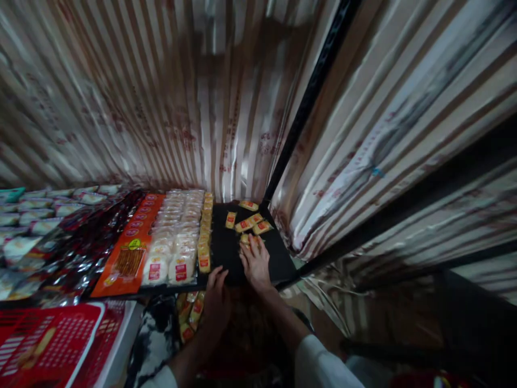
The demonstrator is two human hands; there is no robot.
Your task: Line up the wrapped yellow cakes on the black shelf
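Note:
My right hand (256,264) reaches over the black shelf board (226,258), its fingers closed over a small yellow snack packet (245,237) with a red label. Several similar loose packets (244,224) lie just beyond it at odd angles. My left hand (216,291) is at the front edge of the board with its fingers bent together; whatever may be in them is hidden. Beside it, a neat row of the same yellow packets (204,250) runs from front to back. Below the edge, more yellow packets (197,310) are heaped, partly covered by my left arm.
Left of the yellow row stand rows of clear-wrapped white round snacks (181,267), an orange snack bag (131,258) and dark shiny packs (86,258). A red printed box (52,342) sits low at left. Black metal posts (301,116) and striped sheeting (238,108) enclose the shelf.

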